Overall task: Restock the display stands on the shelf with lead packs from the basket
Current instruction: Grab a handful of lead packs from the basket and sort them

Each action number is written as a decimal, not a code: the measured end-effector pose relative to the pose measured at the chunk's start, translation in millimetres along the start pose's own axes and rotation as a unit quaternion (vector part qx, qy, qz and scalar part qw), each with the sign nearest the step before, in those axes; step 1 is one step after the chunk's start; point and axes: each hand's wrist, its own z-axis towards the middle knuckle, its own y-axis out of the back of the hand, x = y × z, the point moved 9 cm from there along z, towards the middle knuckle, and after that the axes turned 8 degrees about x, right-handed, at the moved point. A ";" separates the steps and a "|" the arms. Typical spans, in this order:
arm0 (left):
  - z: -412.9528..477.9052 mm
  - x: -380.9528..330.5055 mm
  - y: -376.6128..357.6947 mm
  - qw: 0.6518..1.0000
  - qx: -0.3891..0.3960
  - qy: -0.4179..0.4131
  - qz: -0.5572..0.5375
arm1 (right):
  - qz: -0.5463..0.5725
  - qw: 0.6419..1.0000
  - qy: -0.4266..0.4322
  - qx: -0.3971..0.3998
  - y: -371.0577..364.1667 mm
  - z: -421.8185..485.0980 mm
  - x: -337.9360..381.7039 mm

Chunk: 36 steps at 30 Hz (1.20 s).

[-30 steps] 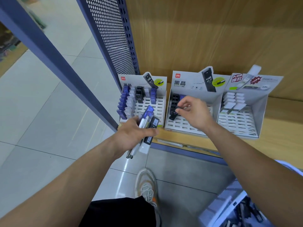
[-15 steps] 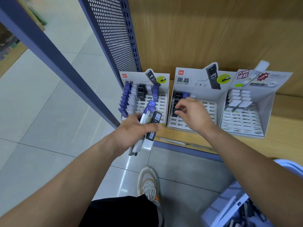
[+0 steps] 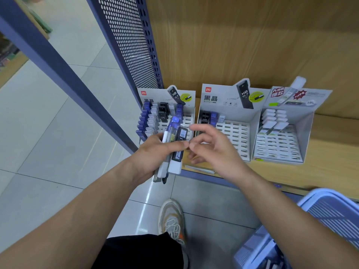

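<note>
Right in front of the middle display stand [image 3: 227,121], the left hand [image 3: 155,154] grips a bundle of lead packs [image 3: 173,146], blocking the lower slots of the left stand [image 3: 167,113]. Beside the bundle, the right hand [image 3: 215,150] hovers with fingers loosely spread, holding nothing. Right of the middle stand sits a third stand [image 3: 285,129] with white packs. Below the shelf [image 3: 330,152], a blue basket [image 3: 320,220] rests near a shoe [image 3: 172,216].

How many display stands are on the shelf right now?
3, in a row on the wooden shelf: the left stand by the perforated panel, the middle stand behind the right hand, the right stand. More could sit outside the view.
</note>
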 end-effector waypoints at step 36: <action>-2.8 -10.7 3.8 0.997 -0.070 0.019 -0.031 | -0.162 0.978 -0.024 -0.131 100.5 13.5 -4.3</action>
